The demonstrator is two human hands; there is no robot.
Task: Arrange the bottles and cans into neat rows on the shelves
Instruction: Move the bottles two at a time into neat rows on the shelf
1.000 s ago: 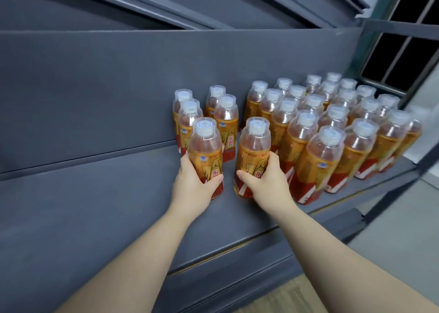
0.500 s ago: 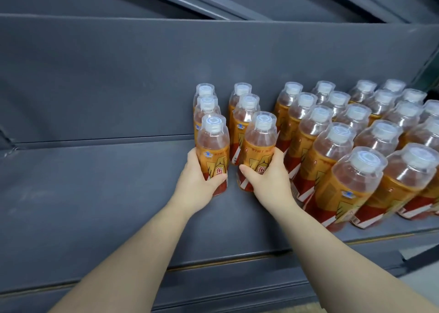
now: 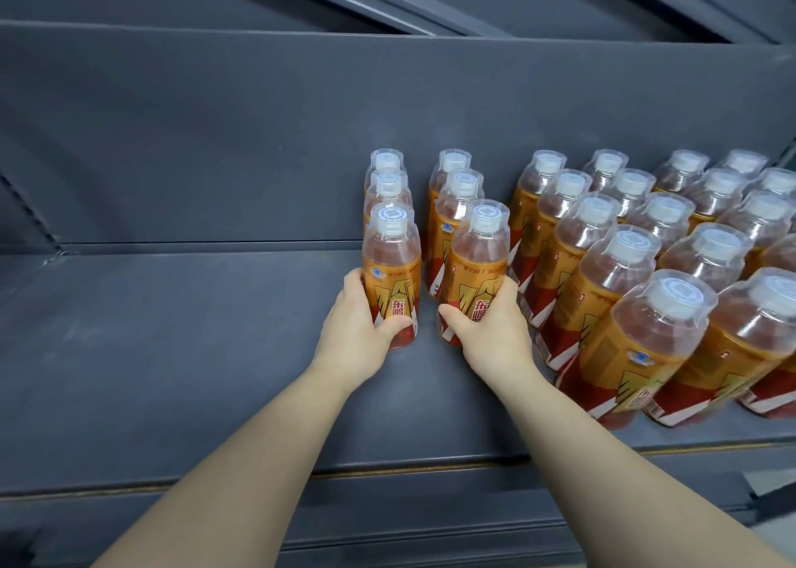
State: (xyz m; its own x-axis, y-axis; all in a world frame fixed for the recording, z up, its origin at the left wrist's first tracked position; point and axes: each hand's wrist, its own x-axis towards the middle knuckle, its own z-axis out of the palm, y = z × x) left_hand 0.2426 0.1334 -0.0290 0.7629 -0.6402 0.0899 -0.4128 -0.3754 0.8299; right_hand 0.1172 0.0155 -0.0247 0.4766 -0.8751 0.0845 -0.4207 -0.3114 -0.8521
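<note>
Clear plastic bottles with orange-and-red labels and white caps stand on a dark grey shelf [image 3: 172,352]. My left hand [image 3: 353,335] grips the front bottle of the leftmost row [image 3: 391,261]. My right hand [image 3: 491,330] grips the front bottle of the second row [image 3: 476,261], which leans slightly to the right. Two more bottles stand behind each held one. To the right, several rows of the same bottles [image 3: 646,266] fill the shelf toward the right edge.
The shelf's grey back panel [image 3: 258,136] rises behind the bottles. The shelf's left half is bare grey surface. A front lip with a thin brass-coloured strip [image 3: 387,472] runs along the shelf edge, and another shelf sits overhead.
My view has turned left, so the bottle rows now sit further right in frame. Both hands keep their hold on the two front bottles, which have moved back toward the bottles behind them.
</note>
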